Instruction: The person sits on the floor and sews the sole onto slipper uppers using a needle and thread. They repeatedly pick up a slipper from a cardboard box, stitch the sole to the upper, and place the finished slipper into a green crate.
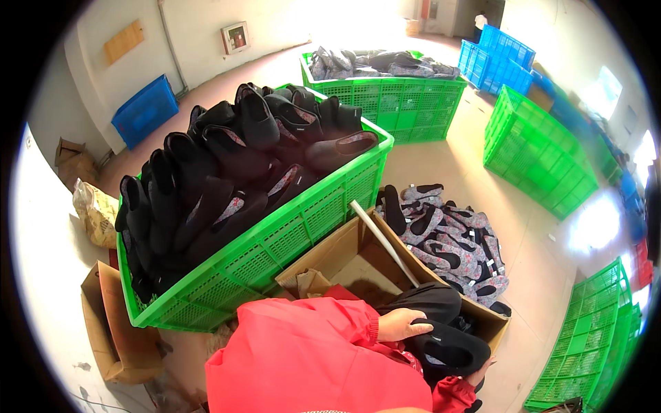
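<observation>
A black slip-on shoe (451, 346) is held between my two hands, low in the view and in front of my red sleeves. My left hand (403, 324) pinches its near-left end, thumb on top. At the opposite end, the fingers of my right hand (480, 372) close round the edge, partly hidden by the shoe. My dark trouser leg (430, 301) shows just beyond the left hand, inside or against an open cardboard box (313, 260). More black shoes appear beneath the held one, mostly covered.
A green crate (289, 249) heaped with black shoes stands left. A pile of grey patterned shoes (447, 241) lies on the floor beyond the box, where a pale stick (384, 242) leans. Another filled green crate (413, 107), green crates (537, 148) and blue crates (496, 58) stand farther off.
</observation>
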`<state>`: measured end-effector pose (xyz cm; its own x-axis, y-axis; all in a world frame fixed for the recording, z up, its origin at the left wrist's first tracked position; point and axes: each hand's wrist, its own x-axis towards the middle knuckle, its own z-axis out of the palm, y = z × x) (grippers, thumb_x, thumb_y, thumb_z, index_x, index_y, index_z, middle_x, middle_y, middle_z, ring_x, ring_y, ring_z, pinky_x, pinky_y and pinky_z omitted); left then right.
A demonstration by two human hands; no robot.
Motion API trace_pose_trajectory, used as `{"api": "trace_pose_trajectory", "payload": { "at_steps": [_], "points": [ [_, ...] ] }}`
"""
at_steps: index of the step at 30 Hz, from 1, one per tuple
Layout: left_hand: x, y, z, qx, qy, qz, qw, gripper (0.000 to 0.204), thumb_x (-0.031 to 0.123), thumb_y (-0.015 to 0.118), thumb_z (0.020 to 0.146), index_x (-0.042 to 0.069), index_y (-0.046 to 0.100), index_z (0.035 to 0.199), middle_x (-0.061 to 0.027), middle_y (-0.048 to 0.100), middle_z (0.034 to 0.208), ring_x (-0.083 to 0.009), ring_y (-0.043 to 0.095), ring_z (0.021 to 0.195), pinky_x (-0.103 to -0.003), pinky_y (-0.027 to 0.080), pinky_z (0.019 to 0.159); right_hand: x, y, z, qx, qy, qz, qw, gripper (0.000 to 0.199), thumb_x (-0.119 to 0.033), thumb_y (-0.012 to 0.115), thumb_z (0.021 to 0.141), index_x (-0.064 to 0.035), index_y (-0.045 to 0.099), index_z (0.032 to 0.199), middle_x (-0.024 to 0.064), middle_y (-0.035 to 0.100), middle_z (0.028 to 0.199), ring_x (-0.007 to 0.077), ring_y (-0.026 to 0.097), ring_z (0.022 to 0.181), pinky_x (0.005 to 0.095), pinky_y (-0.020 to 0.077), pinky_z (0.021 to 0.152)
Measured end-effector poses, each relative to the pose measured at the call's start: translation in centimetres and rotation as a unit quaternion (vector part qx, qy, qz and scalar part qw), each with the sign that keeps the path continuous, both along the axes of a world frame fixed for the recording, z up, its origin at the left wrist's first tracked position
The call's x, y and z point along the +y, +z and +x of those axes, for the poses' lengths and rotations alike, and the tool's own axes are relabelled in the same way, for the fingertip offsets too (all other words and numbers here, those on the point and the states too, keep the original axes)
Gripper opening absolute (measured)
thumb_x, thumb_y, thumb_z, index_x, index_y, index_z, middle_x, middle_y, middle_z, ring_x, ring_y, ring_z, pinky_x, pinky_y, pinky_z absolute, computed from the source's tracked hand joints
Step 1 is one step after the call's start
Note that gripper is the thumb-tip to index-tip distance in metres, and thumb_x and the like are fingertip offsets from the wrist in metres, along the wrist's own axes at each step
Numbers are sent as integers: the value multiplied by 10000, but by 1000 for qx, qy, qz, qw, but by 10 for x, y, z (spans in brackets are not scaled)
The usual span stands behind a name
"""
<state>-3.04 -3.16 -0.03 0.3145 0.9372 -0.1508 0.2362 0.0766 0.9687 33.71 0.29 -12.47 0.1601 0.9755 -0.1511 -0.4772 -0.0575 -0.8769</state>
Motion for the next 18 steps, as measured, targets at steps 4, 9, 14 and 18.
{"api": "trace_pose_trajectory", "payload": {
  "at_steps": [4, 9, 14, 18],
  "points": [
    [-13, 26, -1, -95, 71, -163, 979, 452, 429, 575, 965, 19, 594, 1153, -93, 651, 916, -129, 583, 490, -287, 499, 454, -10, 10, -17, 8, 30, -50, 998, 685, -628, 430, 954, -27, 577, 1247, 97, 637, 1189, 247, 589, 1099, 379, 439, 1001],
    [-8, 26, -9, -27, 93, -161, 982, 434, 460, 561, 963, 44, 644, 1057, -43, 605, 747, -125, 539, 480, -285, 480, 459, -29, 27, -44, 178, 265, -75, 945, 639, -661, 435, 934, -97, 599, 1183, 88, 654, 1057, 200, 618, 692, 304, 465, 498],
    [0, 30, -46, -113, 172, -153, 966, 435, 502, 529, 971, 81, 637, 943, 22, 550, 727, -92, 511, 527, -257, 449, 478, -45, -10, -63, 36, 54, -285, 956, 478, -578, 549, 922, -155, 547, 1145, 99, 685, 939, 138, 583, 520, 211, 289, 317],
    [-2, 74, -113, -176, 326, -53, 927, 368, 440, 483, 1007, 87, 583, 973, 7, 585, 822, -82, 540, 573, -234, 461, 472, -47, -17, -65, -46, 113, -239, 963, 330, -388, 548, 968, -77, 560, 1080, 129, 702, 967, 164, 633, 568, 228, 316, 325]
  ]
}}
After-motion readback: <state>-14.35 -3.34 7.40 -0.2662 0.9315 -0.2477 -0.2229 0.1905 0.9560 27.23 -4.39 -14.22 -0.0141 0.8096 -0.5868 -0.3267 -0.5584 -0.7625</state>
